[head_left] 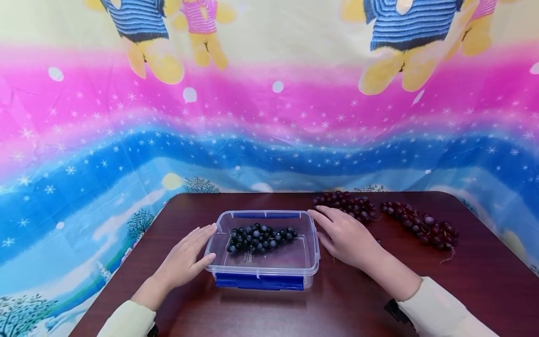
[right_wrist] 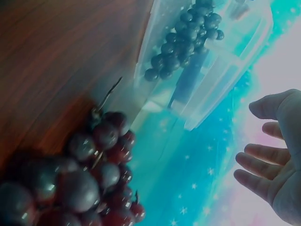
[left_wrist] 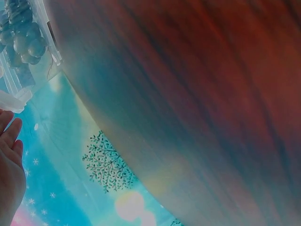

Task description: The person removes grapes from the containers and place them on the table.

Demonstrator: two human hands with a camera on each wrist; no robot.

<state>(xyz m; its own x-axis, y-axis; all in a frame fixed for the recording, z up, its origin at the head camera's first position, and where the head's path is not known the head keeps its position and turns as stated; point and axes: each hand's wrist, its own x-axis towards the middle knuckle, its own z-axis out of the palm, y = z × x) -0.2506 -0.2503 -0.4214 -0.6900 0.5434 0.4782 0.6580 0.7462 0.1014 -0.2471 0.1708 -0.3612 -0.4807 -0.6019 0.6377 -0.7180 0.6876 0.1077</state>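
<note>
A clear plastic food box [head_left: 263, 270] with blue clips stands on the table, and a bunch of black grapes [head_left: 257, 238] lies inside it. My left hand [head_left: 185, 257] is at the box's left side, its extended fingertips right at the rim. On the other side, my right hand [head_left: 347, 234] has its fingers at the far right corner of the rim, palm down. The right wrist view shows the right hand [right_wrist: 277, 155] with fingers loosely extended and nothing between them. In the left wrist view only part of the left hand [left_wrist: 10, 165] shows, just below the box.
Behind my right hand lies a bunch of red grapes [head_left: 347, 202], partly covered by it. Another red bunch [head_left: 421, 224] lies farther right. All rest on the dark wooden table [head_left: 269, 311]. A printed cloth [head_left: 269, 117] hangs around the table's back and sides.
</note>
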